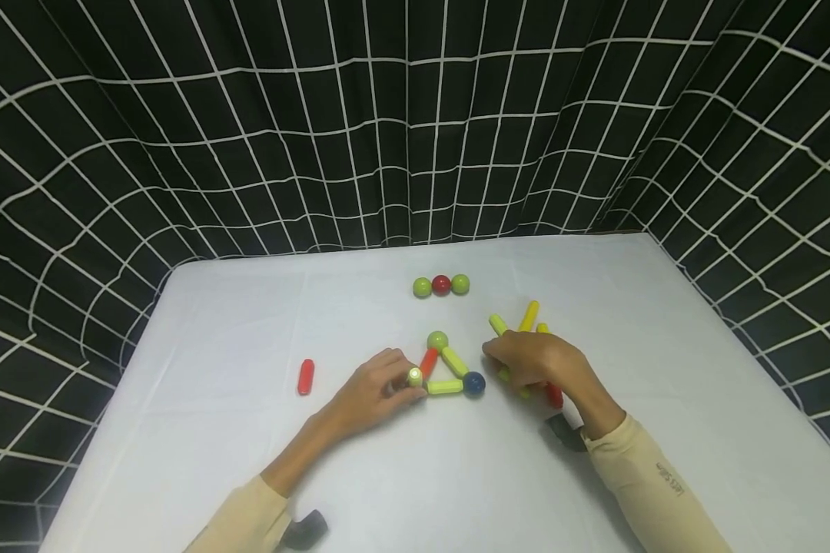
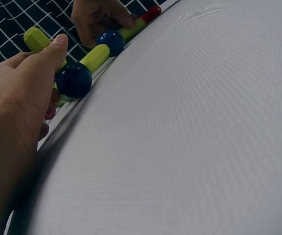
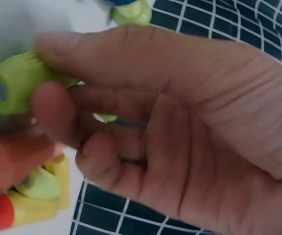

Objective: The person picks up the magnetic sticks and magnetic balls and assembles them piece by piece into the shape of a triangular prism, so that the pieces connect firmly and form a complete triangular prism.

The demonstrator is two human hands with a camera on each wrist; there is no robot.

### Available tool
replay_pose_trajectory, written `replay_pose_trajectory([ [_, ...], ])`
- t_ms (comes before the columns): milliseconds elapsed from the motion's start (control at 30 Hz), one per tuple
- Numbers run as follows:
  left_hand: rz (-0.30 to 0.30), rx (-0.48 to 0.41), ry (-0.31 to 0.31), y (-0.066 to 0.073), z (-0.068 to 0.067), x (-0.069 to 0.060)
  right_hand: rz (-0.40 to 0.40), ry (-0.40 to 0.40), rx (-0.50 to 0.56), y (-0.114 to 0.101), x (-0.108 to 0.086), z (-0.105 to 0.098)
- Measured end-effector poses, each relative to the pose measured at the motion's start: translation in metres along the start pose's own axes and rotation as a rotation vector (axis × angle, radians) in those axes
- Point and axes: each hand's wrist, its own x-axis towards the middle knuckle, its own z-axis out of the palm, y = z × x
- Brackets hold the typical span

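Centre frame, the left hand pinches an upright lime rod; right of centre, the right hand grips another lime stick.

Red ball flanked by two green balls — close row, set beyond and laterally between the left-hand grip and the right-hand grip. Loose red rod laid to the left of the left-hand grip, well apart from it. Surface under both grips: table, covered in white. Scene backed and flanked, past both grips, by black curtain — patterned with a white grid, rippled in places.
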Motion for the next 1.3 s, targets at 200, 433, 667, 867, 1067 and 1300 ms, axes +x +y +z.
replay_pose_trajectory([
  [200, 0.021, 0.018, 0.006, 0.0, 0.001, 0.001, -0.212, 0.113, 0.059, 0.008, -0.001, -0.012],
  [433, 0.023, 0.037, 0.006, -0.001, 0.0, 0.0, -0.429, 0.12, 0.16, 0.003, -0.001, -0.016],
  [667, 0.035, 0.032, 0.012, -0.002, 0.002, 0.0, -0.421, 0.049, 0.178, 0.001, 0.002, -0.012],
  [867, 0.029, 0.033, 0.003, -0.003, 0.002, -0.001, -0.423, 0.058, 0.145, 0.002, 0.01, -0.005],
  [1067, -0.02, 0.068, -0.033, -0.003, 0.003, -0.002, -0.48, 0.1, 0.075, 0.003, 0.018, 0.0],
  [1300, -0.03, 0.078, -0.043, -0.001, 0.002, -0.001, -0.47, 0.101, 0.071, -0.002, 0.016, 0.0],
])
